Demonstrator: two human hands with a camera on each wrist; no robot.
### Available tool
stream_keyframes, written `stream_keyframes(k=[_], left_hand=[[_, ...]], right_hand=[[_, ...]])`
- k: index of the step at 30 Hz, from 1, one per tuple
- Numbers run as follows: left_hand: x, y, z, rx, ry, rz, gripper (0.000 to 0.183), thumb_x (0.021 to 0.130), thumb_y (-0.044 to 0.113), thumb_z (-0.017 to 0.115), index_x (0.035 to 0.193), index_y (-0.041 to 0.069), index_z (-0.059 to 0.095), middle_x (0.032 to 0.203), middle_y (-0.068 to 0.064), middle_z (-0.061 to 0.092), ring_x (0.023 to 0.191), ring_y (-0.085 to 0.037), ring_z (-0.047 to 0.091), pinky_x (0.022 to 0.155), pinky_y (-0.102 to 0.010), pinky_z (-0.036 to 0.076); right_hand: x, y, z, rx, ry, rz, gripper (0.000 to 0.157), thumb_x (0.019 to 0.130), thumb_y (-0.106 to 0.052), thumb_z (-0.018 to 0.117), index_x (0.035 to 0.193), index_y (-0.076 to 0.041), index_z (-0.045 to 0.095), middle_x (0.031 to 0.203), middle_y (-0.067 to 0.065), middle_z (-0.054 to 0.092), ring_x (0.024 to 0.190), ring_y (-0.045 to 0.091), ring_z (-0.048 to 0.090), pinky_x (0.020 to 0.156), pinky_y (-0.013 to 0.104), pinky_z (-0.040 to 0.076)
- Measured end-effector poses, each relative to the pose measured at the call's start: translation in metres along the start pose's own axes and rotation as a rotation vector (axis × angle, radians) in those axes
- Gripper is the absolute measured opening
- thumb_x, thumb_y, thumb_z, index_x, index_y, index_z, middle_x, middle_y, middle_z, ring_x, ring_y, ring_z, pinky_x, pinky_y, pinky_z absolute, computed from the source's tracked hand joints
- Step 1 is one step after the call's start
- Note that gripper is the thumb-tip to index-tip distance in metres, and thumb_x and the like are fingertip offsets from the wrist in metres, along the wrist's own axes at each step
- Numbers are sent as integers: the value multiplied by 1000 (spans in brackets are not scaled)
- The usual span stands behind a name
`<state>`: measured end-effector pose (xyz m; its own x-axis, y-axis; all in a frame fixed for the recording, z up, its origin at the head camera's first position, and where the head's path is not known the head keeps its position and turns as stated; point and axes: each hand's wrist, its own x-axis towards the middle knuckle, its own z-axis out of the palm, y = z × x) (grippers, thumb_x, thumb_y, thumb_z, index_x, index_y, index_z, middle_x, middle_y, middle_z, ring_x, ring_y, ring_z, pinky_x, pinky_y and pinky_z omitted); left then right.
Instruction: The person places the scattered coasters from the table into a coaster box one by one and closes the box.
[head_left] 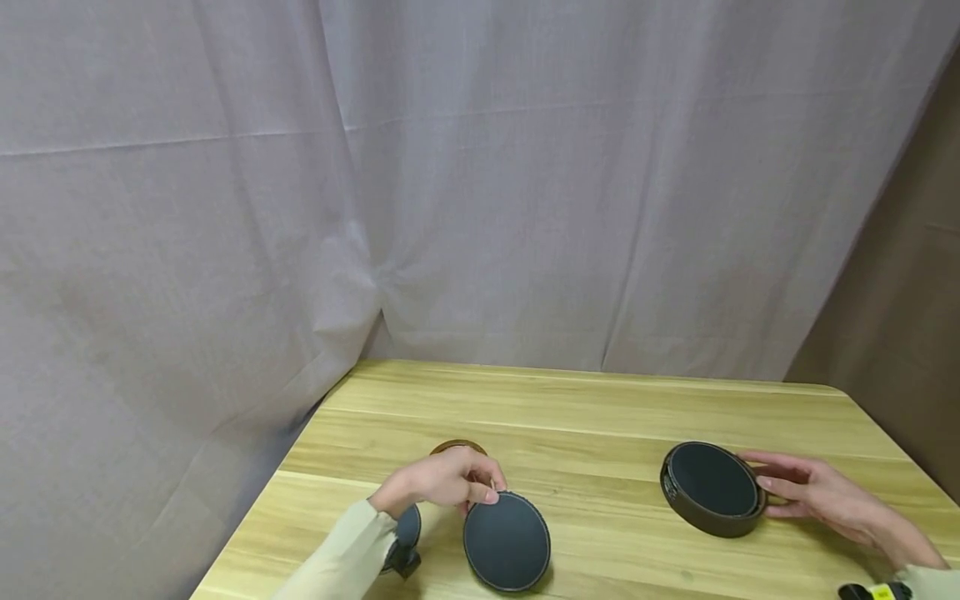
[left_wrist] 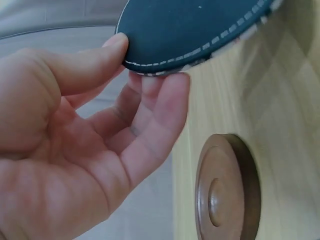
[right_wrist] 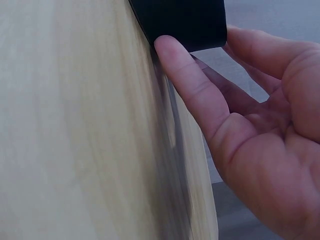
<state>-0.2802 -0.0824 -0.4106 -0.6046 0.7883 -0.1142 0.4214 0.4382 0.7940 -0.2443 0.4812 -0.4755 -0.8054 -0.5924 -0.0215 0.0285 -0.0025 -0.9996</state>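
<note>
Bottom center: left hand [head_left: 453,479] pinched black disc [head_left: 507,543] by edge; lower right: right hand [head_left: 828,500], partly open, gripped round holder's [head_left: 720,527] side.

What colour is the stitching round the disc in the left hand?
The stitching is whitish, against the dark disc; the left wrist view shows it best.

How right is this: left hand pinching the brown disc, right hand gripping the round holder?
Not quite: in the left wrist view, the left hand pinches a dark disc, not the brown one; the right hand grips the round holder.
</note>
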Motion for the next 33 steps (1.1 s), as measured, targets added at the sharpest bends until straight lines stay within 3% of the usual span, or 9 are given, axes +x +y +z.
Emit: stream_keyframes(k=[4, 10, 14, 18, 27, 33], left_hand=[[6, 3, 0, -36, 65, -14, 6, 95, 11, 63, 98, 14, 68, 73, -4, 66, 59, -20, 61, 60, -45, 58], [20, 9, 6, -84, 121, -18, 4, 94, 9, 64, 96, 12, 67, 73, -3, 66, 63, -26, 61, 66, -52, 58], [32, 15, 11, -89, 153, -9, 4, 94, 8, 64, 96, 11, 66, 70, -4, 64, 61, -20, 59, 66, -53, 58], [44, 21, 14, -95, 193, -4, 4, 95, 9, 63, 98, 10, 65, 70, -5, 63, 59, -13, 59, 66, -50, 59], [68, 28, 19, -78, 327, 5, 5, 96, 10, 63, 99, 8, 66, 75, -7, 68, 63, -20, 65, 61, -41, 60], [83, 35, 20, -134, 369, -8, 7, 97, 12, 62, 101, 7, 65, 76, -5, 66, 68, -28, 68, 56, -31, 59]], right_hand=[[0, -1, 0, -6, 1, 4, 51, 104, 2, 36, 146, -24, 47, 132, -20, 60, 116, 9, 62, 91, 35, 56], [0, -1, 0, -12, 14, 10, 50, 104, 2, 37, 146, -24, 48, 131, -21, 60, 115, 9, 63, 91, 34, 56], [-1, -1, -1, -9, 23, 22, 50, 104, 1, 37, 144, -27, 50, 130, -21, 61, 114, 10, 63, 90, 34, 56], [-1, 0, -2, -2, 25, 30, 50, 104, 1, 38, 144, -28, 50, 130, -20, 61, 115, 10, 64, 91, 35, 56], [0, 1, -2, 1, 7, 28, 50, 105, 0, 36, 145, -27, 48, 131, -21, 60, 116, 9, 63, 91, 35, 56], [1, 2, 0, 4, 1, 10, 50, 104, 1, 37, 145, -26, 49, 132, -20, 60, 116, 10, 63, 91, 35, 56]])
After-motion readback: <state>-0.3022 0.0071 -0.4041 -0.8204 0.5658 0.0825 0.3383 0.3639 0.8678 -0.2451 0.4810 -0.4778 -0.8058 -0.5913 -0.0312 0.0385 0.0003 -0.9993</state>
